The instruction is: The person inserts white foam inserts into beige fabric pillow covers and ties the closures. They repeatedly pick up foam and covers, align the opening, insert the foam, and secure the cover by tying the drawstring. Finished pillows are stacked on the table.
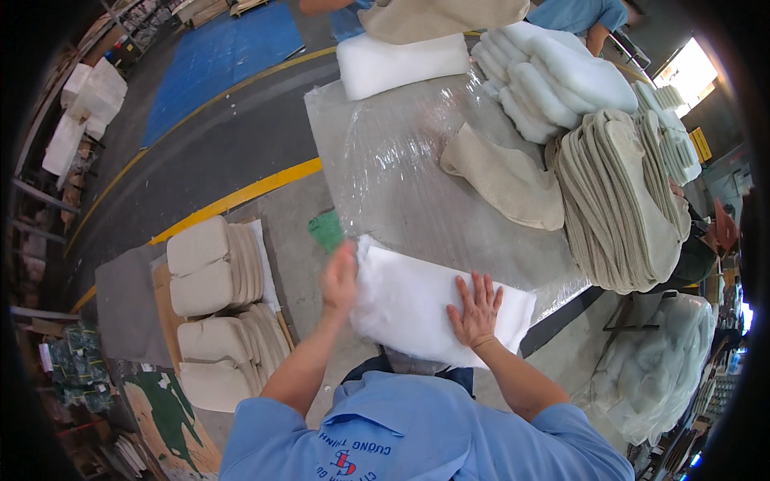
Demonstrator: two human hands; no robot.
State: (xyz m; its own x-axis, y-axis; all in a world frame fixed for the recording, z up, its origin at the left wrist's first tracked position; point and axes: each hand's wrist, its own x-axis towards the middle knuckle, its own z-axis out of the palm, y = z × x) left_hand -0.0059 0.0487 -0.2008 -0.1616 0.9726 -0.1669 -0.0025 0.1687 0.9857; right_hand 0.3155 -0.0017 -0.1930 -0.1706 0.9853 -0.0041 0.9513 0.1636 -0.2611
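Hands on white foam pad (417, 309) at near table edge (353, 144): right hand (476, 309) flat, fingers spread, pressing; left hand (338, 276) at pad's left end, blurred, grip unclear. Beyond: loose beige cover (505, 180), stacked beige covers (622, 200), white pads (553, 76) at far side.

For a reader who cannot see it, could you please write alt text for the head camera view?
A person in a blue shirt presses a white foam pad on a plastic-covered table, right hand flat on top, left hand at its left edge. Beige fabric covers and more white pads are stacked on the far side.
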